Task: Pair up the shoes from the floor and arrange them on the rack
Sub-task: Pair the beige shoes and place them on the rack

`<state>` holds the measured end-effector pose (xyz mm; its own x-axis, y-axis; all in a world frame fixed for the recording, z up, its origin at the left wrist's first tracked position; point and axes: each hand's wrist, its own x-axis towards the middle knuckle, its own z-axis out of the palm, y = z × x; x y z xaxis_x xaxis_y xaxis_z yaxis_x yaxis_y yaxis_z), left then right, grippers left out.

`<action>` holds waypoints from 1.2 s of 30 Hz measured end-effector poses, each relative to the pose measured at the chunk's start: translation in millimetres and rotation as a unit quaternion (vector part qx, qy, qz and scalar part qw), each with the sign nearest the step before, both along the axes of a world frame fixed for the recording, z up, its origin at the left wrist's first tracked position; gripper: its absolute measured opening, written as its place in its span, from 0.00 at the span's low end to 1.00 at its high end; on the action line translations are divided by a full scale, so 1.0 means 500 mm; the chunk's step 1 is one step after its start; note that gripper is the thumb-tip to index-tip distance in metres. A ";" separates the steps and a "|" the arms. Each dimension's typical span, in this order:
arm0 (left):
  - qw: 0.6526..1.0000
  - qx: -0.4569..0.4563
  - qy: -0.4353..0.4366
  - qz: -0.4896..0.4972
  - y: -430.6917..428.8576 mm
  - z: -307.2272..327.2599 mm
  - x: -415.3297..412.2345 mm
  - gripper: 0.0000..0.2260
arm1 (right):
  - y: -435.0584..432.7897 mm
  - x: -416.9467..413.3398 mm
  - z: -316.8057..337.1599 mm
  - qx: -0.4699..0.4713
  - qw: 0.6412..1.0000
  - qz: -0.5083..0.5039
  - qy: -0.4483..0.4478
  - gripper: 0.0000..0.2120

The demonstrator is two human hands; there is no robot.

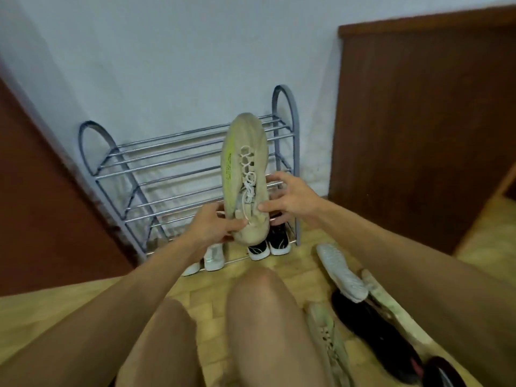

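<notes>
Both hands, left hand (213, 223) and right hand (287, 196), clasp the heel end of a beige sneaker (244, 174), toe up, before the rack (178, 166); two pairs occupy its bottom shelf.

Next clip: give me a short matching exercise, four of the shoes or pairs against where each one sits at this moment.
Things:
1. beige sneaker
2. black-and-white pair
3. white pair
4. black shoe

Places:
A. bottom of the shoe rack, right end
B. floor, by the person's right arm
C. held up between left hand and right hand
D. bottom of the rack, left of the other pair

Pairs: 1-C, 2-A, 3-D, 4-B
</notes>
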<state>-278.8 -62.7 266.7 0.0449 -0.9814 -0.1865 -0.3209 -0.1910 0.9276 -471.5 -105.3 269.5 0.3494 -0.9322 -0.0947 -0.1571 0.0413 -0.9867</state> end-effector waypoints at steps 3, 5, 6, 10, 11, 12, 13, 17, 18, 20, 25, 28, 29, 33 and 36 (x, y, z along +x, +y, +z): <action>0.999 0.027 0.021 -0.019 -0.025 -0.028 -0.088 0.15 | -0.001 -0.096 -0.022 0.017 1.000 -0.015 0.001 0.26; 0.997 0.053 0.045 -0.027 -0.034 -0.061 -0.145 0.17 | 0.003 -0.157 -0.041 0.036 0.999 -0.029 0.015 0.26; 0.996 0.065 0.060 -0.026 -0.035 -0.081 -0.173 0.18 | 0.005 -0.187 -0.052 0.047 0.998 -0.035 0.025 0.25; 0.988 0.121 0.088 -0.025 -0.027 -0.174 -0.274 0.19 | 0.028 -0.311 -0.107 0.097 0.992 -0.048 0.066 0.12; 0.985 0.142 0.091 -0.032 -0.023 -0.197 -0.296 0.18 | 0.038 -0.341 -0.127 0.112 0.988 -0.062 0.085 0.13; 0.982 0.163 0.092 -0.036 -0.017 -0.217 -0.315 0.17 | 0.047 -0.370 -0.150 0.125 0.983 -0.080 0.108 0.14; 0.978 0.181 0.093 -0.037 -0.011 -0.236 -0.328 0.16 | 0.056 -0.396 -0.174 0.136 0.977 -0.094 0.133 0.15; 0.968 0.234 0.067 -0.057 0.018 -0.311 -0.342 0.12 | 0.104 -0.467 -0.287 0.199 0.952 -0.125 0.195 0.16; 0.966 0.244 0.058 -0.059 0.026 -0.331 -0.334 0.12 | 0.116 -0.473 -0.318 0.216 0.946 -0.129 0.205 0.16; 0.962 0.264 0.044 -0.054 0.038 -0.367 -0.311 0.14 | 0.136 -0.473 -0.379 0.243 0.936 -0.136 0.216 0.14; 0.958 0.284 -0.009 -0.044 0.055 -0.432 -0.249 0.18 | 0.176 -0.407 -0.525 0.282 0.921 -0.103 0.248 0.10; 0.956 0.290 -0.022 -0.040 0.057 -0.453 -0.245 0.18 | 0.206 -0.348 -0.612 0.323 0.894 -0.012 0.310 0.12; 0.956 0.290 -0.016 -0.037 0.055 -0.455 -0.250 0.17 | 0.216 -0.328 -0.639 0.338 0.875 0.029 0.345 0.16; 0.952 0.302 0.015 -0.045 0.049 -0.456 -0.277 0.16 | 0.275 -0.250 -0.733 0.385 0.847 0.051 0.363 0.37; 0.953 0.297 0.016 -0.053 0.051 -0.467 -0.286 0.17 | 0.304 -0.228 -0.779 0.292 0.864 -0.013 0.410 0.27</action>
<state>-421.7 -37.1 33.2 -0.0640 -0.7015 -0.7098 -0.3415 -0.6529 0.6761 -585.5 46.7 -120.2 -0.0773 -0.6490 -0.7569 -0.7849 0.5077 -0.3552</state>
